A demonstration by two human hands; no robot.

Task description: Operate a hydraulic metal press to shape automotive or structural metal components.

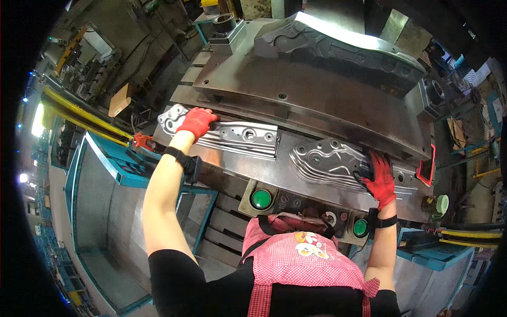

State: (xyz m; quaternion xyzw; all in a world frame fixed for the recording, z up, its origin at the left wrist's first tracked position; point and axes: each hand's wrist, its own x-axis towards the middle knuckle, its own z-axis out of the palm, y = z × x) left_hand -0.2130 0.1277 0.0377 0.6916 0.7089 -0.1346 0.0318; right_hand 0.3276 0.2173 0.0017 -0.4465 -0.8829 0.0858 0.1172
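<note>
My left hand point(198, 122), in a red glove, lies over the far edge of a stamped metal panel point(232, 133) at the left, its fingers curled onto it. That panel sits on a stack of similar ones. At the right, my right hand point(379, 179), gloved in red with dark stains, grips another stamped metal panel point(330, 157) across its width, thumb on the near side. Several like panels lie fanned beneath it. Both stacks rest on the steel ledge point(253, 166) in front of the die. My fingertips are partly hidden.
Beyond the ledge rises a large steel die point(285, 95) with a contoured block point(343, 47). Nearer me are a green push button point(261, 199) and another green button point(360, 227). A teal-framed bin point(95, 201) stands at left; a green-lidded container point(441, 205) at right.
</note>
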